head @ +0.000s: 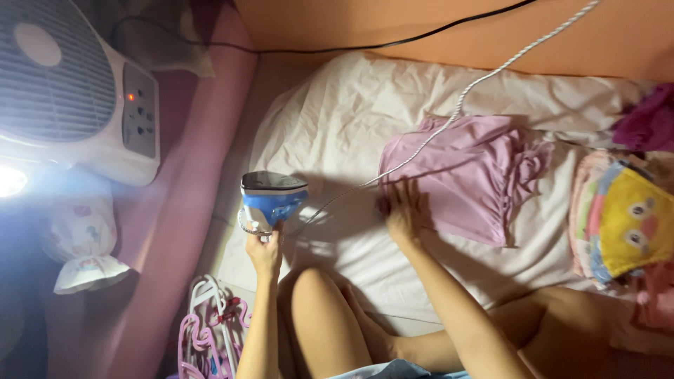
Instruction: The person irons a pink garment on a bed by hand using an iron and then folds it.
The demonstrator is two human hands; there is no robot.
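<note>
We grip the blue iron (270,198) in our left hand (264,253), fingers clamped on its handle, iron stood on end on the white sheet (330,119) – its twisted white cord (456,105) runs up & to the right. Our right hand (400,210) lies flat w/ fingers spread, on the edge of the pink garment (467,175) – holding nothing. Fan (70,84) at far left, folded clothes (621,217) at right.

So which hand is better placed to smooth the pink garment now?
Probably the right hand: it lies flat at the pink garment's edge. The left hand holds the blue iron upright, away from it.
</note>
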